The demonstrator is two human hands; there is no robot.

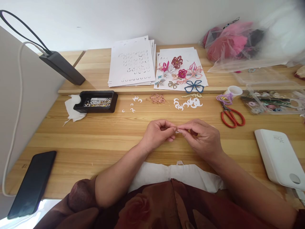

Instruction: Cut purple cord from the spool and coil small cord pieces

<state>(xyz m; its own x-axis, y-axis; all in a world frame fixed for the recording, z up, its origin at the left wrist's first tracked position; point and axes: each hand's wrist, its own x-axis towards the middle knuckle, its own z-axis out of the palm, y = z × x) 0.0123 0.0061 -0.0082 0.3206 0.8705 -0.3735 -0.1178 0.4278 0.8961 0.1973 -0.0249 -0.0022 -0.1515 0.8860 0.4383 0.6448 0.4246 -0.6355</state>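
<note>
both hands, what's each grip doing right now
Left hand: closed, pinching a small white piece.
Right hand: closed, pinching at the same piece; exact contact too small to tell.

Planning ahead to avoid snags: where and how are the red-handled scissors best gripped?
Probably by the red handles, with the right hand coming from the near side. The red-handled scissors lie with their wide loops toward the person, while the blades point away into the purple cord, which partly covers them; drawing back gently should suit.
</note>
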